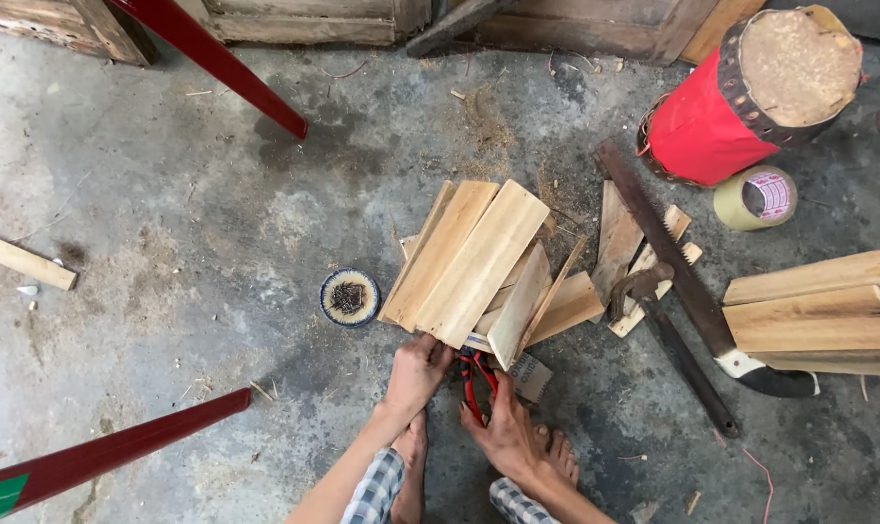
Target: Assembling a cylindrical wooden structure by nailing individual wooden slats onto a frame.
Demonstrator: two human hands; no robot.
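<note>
Gripping the near end of the wooden slats [479, 262], my left hand [416, 374] steadies them on the floor [168, 243]; my right hand [503, 432] is closed around red-handled pliers [476, 380]. Slats lie loose, unjoined; nails dish [350, 297] waits beside.

Someone crouches barefoot on the concrete floor [168, 243]. Their left hand [417, 374] grips the near edge of a fanned stack of pale wooden slats [479, 262], while the right hand [506, 432] closes around red-handled pliers [475, 380] just beneath it. A small dish of dark nails [350, 297] sits just left of the slats. To the right lie a hammer [673, 335] and a handsaw [683, 277], crossing each other, then another bundle of boards [816, 312]. Farther back stand a red-wrapped log stump [750, 92] and a tape roll [756, 198].
</note>
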